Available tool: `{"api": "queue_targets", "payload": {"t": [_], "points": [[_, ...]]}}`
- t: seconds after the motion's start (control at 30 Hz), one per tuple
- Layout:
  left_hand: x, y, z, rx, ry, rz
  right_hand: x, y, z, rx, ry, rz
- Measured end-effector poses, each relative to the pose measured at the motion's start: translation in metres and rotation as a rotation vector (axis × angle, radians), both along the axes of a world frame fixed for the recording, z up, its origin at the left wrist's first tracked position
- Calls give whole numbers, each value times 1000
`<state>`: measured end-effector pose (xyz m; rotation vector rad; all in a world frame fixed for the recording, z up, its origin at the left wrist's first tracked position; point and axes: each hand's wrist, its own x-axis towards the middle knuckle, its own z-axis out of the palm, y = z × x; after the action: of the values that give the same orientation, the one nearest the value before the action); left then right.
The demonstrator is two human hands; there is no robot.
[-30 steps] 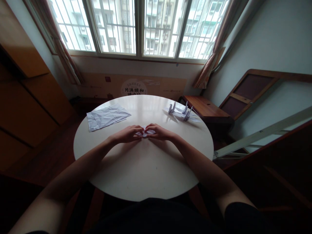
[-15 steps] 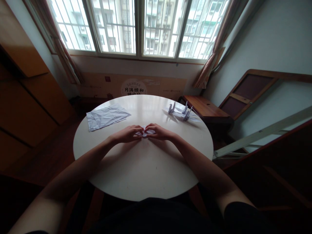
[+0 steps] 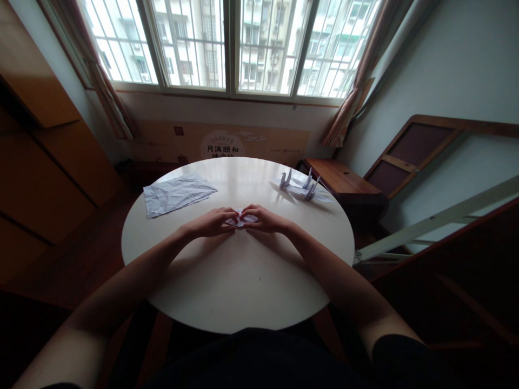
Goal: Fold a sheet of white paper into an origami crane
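Note:
Around the middle of the round white table [image 3: 251, 281], a small piece of folded white paper [image 3: 240, 220] lies between my two hands. My left hand [image 3: 217, 222] grips its left side with curled fingers. On the right side, my right hand [image 3: 263, 219] holds the same paper, thumb and fingers close to the centre. The fingers cover much of the paper, so its exact folds are hidden. Several folded paper cranes [image 3: 308, 189] stand together at the far right of the table. Creased white paper sheets [image 3: 178, 194] lie flat at the far left.
Beyond the table is a barred window [image 3: 231, 48] with a printed panel [image 3: 284, 141] below it. A wooden bench [image 3: 343, 177] stands past the table's right edge. Wooden cabinets [image 3: 48, 178] line the left side.

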<state>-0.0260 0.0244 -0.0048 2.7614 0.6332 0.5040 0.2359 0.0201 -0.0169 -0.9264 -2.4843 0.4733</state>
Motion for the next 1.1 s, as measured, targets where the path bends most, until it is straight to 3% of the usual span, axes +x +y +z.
{"api": "queue_targets", "payload": {"t": [1.1], "points": [[0,-2,3,-8,5,-6,-1,-3,3,-9,-12,-11]]}}
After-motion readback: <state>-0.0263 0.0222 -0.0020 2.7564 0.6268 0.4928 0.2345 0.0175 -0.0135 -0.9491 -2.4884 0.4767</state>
